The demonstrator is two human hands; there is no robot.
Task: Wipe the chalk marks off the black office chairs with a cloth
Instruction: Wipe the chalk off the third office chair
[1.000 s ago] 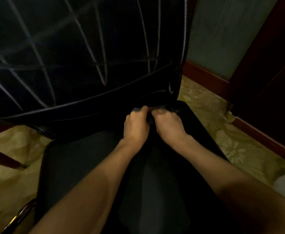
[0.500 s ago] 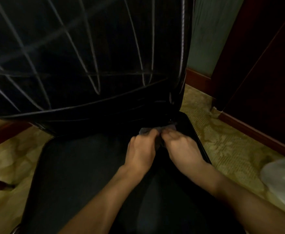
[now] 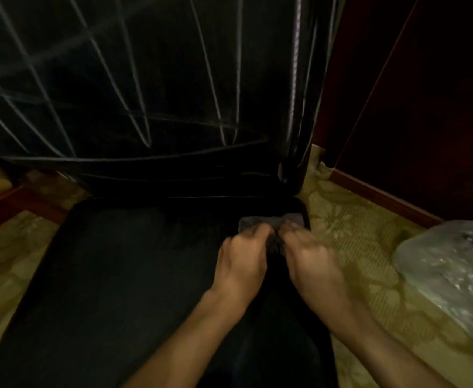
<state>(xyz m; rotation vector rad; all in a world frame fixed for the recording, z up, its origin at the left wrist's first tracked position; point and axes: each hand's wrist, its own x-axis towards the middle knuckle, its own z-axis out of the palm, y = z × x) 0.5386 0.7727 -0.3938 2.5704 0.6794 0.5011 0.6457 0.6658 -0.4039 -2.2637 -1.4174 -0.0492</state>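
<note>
Hands bunch cloth at seat's back right corner

Carpet (image 3: pixel 11 264), pale w/ leaf pattern, shows at far left, w/ dark red skirting above it. Black office chair (image 3: pixel 112 275) fills most of the view: seat in foreground, backrest upright behind it. Chalk marks (image 3: pixel 134 88) cross the backrest as pale slanted lines, w/ one long stroke running along its lower edge. Seat surface looks dark; marks on it can't be made out in this light.

Right of centre, left hand (image 3: pixel 241 261) rests knuckles-up on the seat, fingers curled round the near edge of the cloth (image 3: pixel 269 222). Cloth is grey, crumpled, lying on the seat at its back right corner, just below the backrest. Right hand (image 3: pixel 311 261) sits just beside the left, nearly touching, fingers likewise curled into the cloth. Both forearms run in from the bottom edge.

Further right: more carpet, a clear plastic bag (image 3: pixel 448 273) on the floor near the chair, and dark wood panelling (image 3: pixel 426 107) behind.
</note>
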